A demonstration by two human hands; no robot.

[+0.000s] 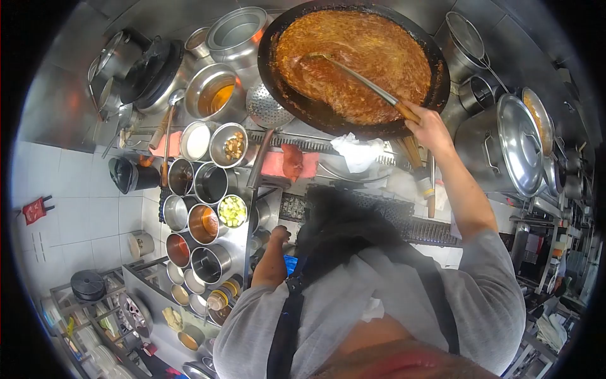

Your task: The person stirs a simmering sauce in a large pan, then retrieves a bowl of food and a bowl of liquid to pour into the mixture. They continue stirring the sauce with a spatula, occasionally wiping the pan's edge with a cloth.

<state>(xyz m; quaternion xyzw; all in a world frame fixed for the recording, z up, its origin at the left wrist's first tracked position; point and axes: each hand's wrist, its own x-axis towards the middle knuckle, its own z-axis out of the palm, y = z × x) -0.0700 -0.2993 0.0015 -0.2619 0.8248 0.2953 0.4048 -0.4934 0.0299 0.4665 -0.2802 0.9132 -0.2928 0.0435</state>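
Note:
My right hand (429,128) is closed around the wooden end of a long-handled wok ladle (366,81). Its metal shaft slants left into a large black wok (268,69) full of thick reddish-brown sauce (372,47). The ladle's head is mostly sunk in the sauce, so its exact shape is hidden. Down beside my body, my left hand (279,235) hangs low with its fingers curled, and nothing shows in it. It is nearest the steel counter edge with the seasoning pots.
Several steel pots (211,182) stand at left, one holding chopped green pieces (232,211). A perforated skimmer (268,104) lies against the wok's left side. White cloth (356,151) sits before the wok. A tall lidded stockpot (486,148) stands at right.

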